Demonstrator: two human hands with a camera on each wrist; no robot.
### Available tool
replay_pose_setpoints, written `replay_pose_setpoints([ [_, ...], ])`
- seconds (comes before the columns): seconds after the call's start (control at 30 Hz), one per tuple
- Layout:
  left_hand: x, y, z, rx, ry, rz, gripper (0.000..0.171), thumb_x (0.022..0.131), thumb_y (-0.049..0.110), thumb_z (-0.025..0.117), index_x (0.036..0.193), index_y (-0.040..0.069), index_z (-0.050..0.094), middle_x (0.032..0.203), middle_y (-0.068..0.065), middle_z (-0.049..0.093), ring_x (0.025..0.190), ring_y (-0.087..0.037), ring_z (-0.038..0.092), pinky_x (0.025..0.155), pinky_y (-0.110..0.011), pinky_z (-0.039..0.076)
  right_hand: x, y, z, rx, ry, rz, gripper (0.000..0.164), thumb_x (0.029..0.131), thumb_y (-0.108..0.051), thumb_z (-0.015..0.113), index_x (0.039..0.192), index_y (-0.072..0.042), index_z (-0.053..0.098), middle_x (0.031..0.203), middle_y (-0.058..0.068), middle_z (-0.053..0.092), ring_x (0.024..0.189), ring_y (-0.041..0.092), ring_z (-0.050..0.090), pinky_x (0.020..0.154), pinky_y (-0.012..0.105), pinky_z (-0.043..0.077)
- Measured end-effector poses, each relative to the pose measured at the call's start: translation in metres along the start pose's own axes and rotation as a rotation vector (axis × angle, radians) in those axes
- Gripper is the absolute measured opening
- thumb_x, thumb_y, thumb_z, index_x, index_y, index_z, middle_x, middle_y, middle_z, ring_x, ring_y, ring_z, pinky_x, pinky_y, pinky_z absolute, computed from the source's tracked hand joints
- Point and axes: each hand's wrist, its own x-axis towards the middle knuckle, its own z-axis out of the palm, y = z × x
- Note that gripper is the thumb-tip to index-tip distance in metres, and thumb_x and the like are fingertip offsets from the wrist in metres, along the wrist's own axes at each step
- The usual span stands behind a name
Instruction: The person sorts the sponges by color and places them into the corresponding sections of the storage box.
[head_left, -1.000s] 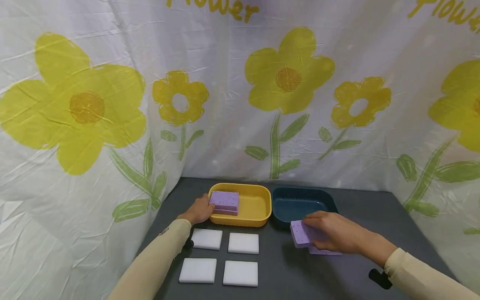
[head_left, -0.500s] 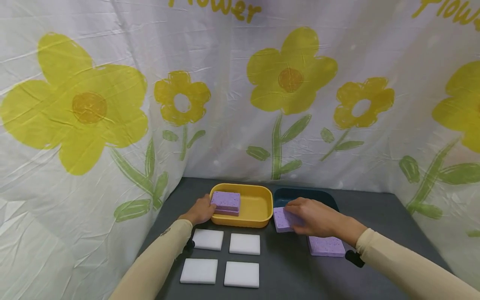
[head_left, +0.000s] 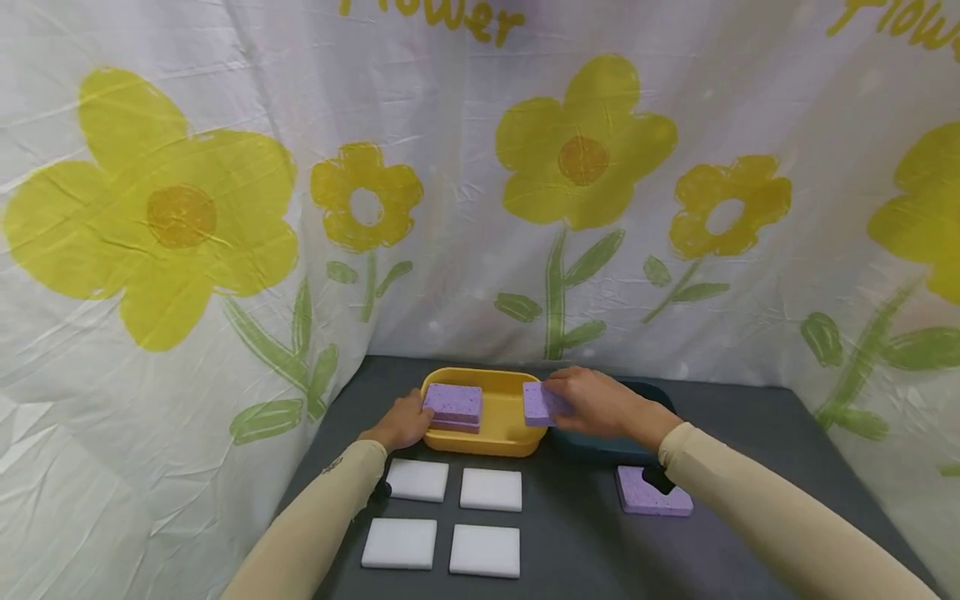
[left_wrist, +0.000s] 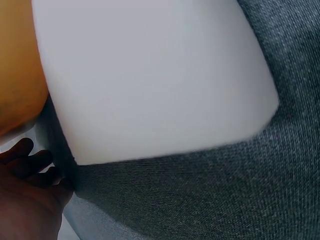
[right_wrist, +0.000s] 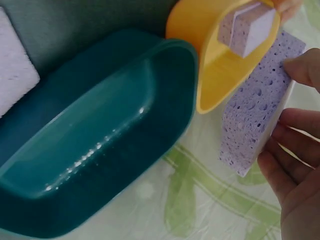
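The right hand (head_left: 597, 404) has carried its pinched sponge (head_left: 542, 404) leftward to the yellow tray (head_left: 504, 421); the left hand (head_left: 402, 422) grips the tray's rim. One loose sponge (head_left: 647, 500) remains outside.

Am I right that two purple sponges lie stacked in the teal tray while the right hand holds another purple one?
No: the head view shows the two stacked sponges in the yellow tray, not the teal tray; the right hand does hold another sponge.
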Motion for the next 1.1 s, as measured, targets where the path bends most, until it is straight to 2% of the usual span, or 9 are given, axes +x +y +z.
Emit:
replay_pose_setpoints([
  [0.2, 0.002, -0.002, 0.0, -0.005, 0.004, -0.014, 0.055, 0.111, 0.027, 0.048, 0.152, -0.01, 0.041, 0.125, -0.021, 0.064, 0.107, -0.029, 0.062, 0.108, -0.057, 0.053, 0.021, 0.001, 0.003, 0.008, -0.031, 0.023, 0.043, 0.097, -0.024, 0.082, 0.133, -0.001, 0.073, 0.125, 0.013, 0.076, 0.107, 0.029, 0.072, 0.1, 0.049, 0.061],
  [0.37, 0.003, -0.002, 0.0, 0.007, 0.002, -0.018, 0.056, 0.111, 0.027, 0.048, 0.152, -0.01, 0.04, 0.126, -0.021, 0.064, 0.105, -0.029, 0.062, 0.106, -0.057, 0.054, 0.035, 0.0, 0.009, 0.006, -0.059, 0.056, 0.045, 0.098, -0.026, 0.081, 0.136, -0.002, 0.072, 0.128, 0.013, 0.076, 0.112, 0.029, 0.072, 0.104, 0.049, 0.059],
  [0.67, 0.003, -0.001, 0.0, 0.011, 0.001, -0.019, 0.056, 0.112, 0.026, 0.048, 0.153, -0.011, 0.039, 0.13, -0.023, 0.064, 0.109, -0.03, 0.063, 0.11, -0.059, 0.052, 0.054, 0.008, 0.026, 0.026, -0.055, 0.092, 0.04, 0.099, -0.026, 0.081, 0.132, -0.004, 0.074, 0.121, 0.009, 0.077, 0.103, 0.024, 0.071, 0.098, 0.045, 0.061],
  [0.93, 0.003, -0.001, 0.001, -0.002, 0.003, -0.018, 0.055, 0.111, 0.026, 0.047, 0.153, -0.01, 0.04, 0.129, -0.022, 0.064, 0.109, -0.03, 0.063, 0.11, -0.059, 0.052, 0.063, 0.007, 0.044, 0.039, -0.074, 0.113, 0.043, 0.099, -0.027, 0.081, 0.134, -0.003, 0.073, 0.132, 0.014, 0.075, 0.12, 0.031, 0.071, 0.109, 0.049, 0.057],
  [1.1, 0.003, -0.001, 0.0, -0.002, 0.001, -0.022, 0.055, 0.111, 0.026, 0.047, 0.152, -0.01, 0.04, 0.127, -0.021, 0.064, 0.106, -0.028, 0.062, 0.108, -0.057, 0.053, 0.068, 0.005, 0.053, 0.054, -0.074, 0.124, 0.043, 0.1, -0.026, 0.08, 0.135, -0.003, 0.072, 0.132, 0.014, 0.075, 0.118, 0.03, 0.071, 0.107, 0.048, 0.058],
])
